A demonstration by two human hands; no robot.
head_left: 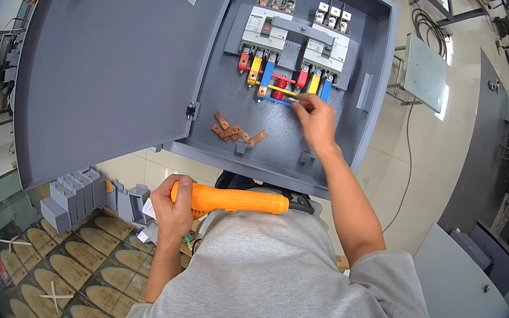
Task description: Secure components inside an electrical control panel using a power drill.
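My left hand (173,209) is closed around an orange power tool (239,201), held level in front of my waist with its dark end toward the right. Inside the open grey metal cabinet (265,172), my right hand (315,119) pinches something small and silvery beside the blue and yellow busbars. What it is I cannot make out. Two circuit breakers (266,29) (325,51) sit side by side above, joined by a grey bar (302,31). Red, yellow and blue sleeved busbars (267,74) run down from them around a red insulator (280,88). Several loose copper strips (238,133) lie lower in the cabinet.
The cabinet door (113,63) hangs open on the left. Grey boxy parts (79,194) stand at lower left by a patterned sheet (99,267). To the right are a small metal table (424,75), a cable (408,173) on the floor and a grey panel (460,302).
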